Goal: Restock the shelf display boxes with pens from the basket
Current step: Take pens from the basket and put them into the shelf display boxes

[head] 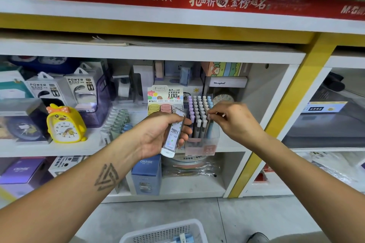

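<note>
- Left hand (158,134), center of the frame, fingers curled round a flat lead case (172,134), held tilted with its white cap end down. Print on it is upside down and mostly blurry, only "100" is readable.
- Right hand (235,118), just right of center, fingertips pinched together at the tops of the pens (199,112) in the display box (201,144). Can't tell if it's actually got one pen or is only touching the caps, too small and blurry there.
- The display box is clear plastic on the middle shelf (233,144), packed with upright pens, purple, white and blue caps. Its lower left is hidden behind the left hand and the case.
- Behind the left hand there's a lead refill carton (166,100) with yellow, pink and grey rows, bottom half blocked.
- White basket (167,231) at the bottom edge, cut off by the frame; something blue and white is inside, hard to make out.
- Yellow duck clock (64,124) on the left of the shelf.
</note>
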Action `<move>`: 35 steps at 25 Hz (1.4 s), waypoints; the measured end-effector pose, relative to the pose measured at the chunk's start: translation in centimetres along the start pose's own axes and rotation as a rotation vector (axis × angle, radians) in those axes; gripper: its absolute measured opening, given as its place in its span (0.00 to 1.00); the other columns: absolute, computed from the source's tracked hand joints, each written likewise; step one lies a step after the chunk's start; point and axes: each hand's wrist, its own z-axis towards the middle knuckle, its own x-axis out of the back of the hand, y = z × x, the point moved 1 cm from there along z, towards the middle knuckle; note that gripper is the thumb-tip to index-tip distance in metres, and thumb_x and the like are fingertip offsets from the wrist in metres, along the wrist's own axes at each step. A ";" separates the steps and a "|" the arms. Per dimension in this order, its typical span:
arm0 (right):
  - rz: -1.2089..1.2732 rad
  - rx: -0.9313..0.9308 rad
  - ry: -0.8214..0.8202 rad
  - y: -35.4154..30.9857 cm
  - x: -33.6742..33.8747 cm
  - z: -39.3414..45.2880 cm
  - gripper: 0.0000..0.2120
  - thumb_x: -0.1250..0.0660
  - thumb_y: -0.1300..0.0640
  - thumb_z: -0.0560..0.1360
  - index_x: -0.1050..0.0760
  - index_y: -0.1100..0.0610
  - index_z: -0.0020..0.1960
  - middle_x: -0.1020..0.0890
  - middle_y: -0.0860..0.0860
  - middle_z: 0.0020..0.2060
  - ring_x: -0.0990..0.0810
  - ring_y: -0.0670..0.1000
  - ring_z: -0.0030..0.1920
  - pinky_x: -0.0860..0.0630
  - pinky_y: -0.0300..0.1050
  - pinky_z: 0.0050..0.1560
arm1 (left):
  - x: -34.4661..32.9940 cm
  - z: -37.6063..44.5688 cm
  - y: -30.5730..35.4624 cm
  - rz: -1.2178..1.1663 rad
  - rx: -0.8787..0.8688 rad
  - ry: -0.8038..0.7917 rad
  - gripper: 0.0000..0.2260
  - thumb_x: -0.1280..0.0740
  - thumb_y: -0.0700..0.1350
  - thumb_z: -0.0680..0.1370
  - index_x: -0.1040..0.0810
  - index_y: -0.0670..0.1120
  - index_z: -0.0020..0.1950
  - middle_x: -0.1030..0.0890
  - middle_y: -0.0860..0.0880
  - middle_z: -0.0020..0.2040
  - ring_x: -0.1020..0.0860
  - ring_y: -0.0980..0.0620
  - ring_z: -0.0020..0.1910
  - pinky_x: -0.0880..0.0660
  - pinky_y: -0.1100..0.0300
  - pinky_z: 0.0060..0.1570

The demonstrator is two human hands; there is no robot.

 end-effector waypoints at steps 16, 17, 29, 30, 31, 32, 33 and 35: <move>0.797 -0.322 -0.088 -6.2 0.2 1.9 0.08 0.26 0.61 0.75 0.18 0.63 0.52 0.15 0.57 0.42 0.19 0.45 0.39 0.21 0.37 0.42 | 0.3 -1.0 0.3 0.015 -0.079 -0.171 0.12 0.35 0.42 0.77 0.19 0.36 0.56 0.18 0.35 0.51 0.18 0.43 0.45 0.21 0.51 0.49; 0.823 -0.315 -0.064 -6.6 0.1 2.3 0.09 0.27 0.61 0.76 0.18 0.62 0.54 0.15 0.57 0.44 0.19 0.46 0.40 0.20 0.40 0.43 | 0.7 -1.1 0.6 0.005 -0.117 -0.124 0.13 0.33 0.43 0.76 0.20 0.37 0.57 0.18 0.36 0.51 0.18 0.43 0.47 0.21 0.49 0.51; 1.080 -0.428 -0.052 -8.5 -1.8 4.1 0.09 0.30 0.68 0.76 0.23 0.66 0.56 0.17 0.56 0.40 0.17 0.50 0.35 0.20 0.38 0.39 | 6.3 -2.6 2.8 -0.136 -0.388 0.313 0.10 0.27 0.29 0.71 0.20 0.40 0.49 0.15 0.42 0.40 0.17 0.50 0.34 0.19 0.61 0.35; 1.066 -0.432 0.016 -8.1 -1.4 4.3 0.08 0.30 0.69 0.76 0.22 0.65 0.54 0.18 0.56 0.39 0.18 0.50 0.35 0.20 0.37 0.38 | 6.4 -2.5 2.5 -0.035 -0.359 0.348 0.11 0.27 0.29 0.70 0.20 0.41 0.47 0.14 0.42 0.41 0.16 0.50 0.35 0.19 0.61 0.35; 1.016 -0.418 0.054 -7.8 -1.1 4.4 0.07 0.29 0.69 0.75 0.21 0.64 0.53 0.18 0.56 0.39 0.19 0.50 0.35 0.21 0.37 0.38 | 6.5 -2.3 2.2 0.118 -0.340 0.380 0.11 0.25 0.30 0.70 0.19 0.42 0.46 0.14 0.42 0.43 0.16 0.51 0.36 0.19 0.62 0.35; 0.927 -0.389 0.068 -7.5 -0.7 4.5 0.06 0.29 0.68 0.75 0.21 0.63 0.52 0.18 0.55 0.39 0.20 0.50 0.36 0.21 0.38 0.38 | 6.5 -2.0 1.8 0.302 -0.339 0.404 0.10 0.25 0.31 0.70 0.19 0.43 0.46 0.14 0.43 0.44 0.16 0.51 0.39 0.19 0.62 0.38; 0.802 -0.342 0.069 -7.3 -0.4 4.5 0.05 0.29 0.67 0.76 0.20 0.61 0.51 0.18 0.54 0.39 0.21 0.49 0.36 0.21 0.38 0.39 | 6.5 -1.7 1.6 0.504 -0.356 0.420 0.10 0.24 0.34 0.70 0.18 0.43 0.48 0.14 0.44 0.47 0.16 0.50 0.43 0.19 0.61 0.44; 0.488 -0.189 0.048 -7.1 0.0 4.4 0.04 0.28 0.64 0.76 0.19 0.57 0.49 0.18 0.50 0.40 0.22 0.46 0.38 0.24 0.35 0.42 | 6.6 -1.4 1.2 0.971 -0.419 0.454 0.15 0.26 0.41 0.73 0.20 0.46 0.59 0.18 0.48 0.58 0.19 0.49 0.55 0.24 0.58 0.58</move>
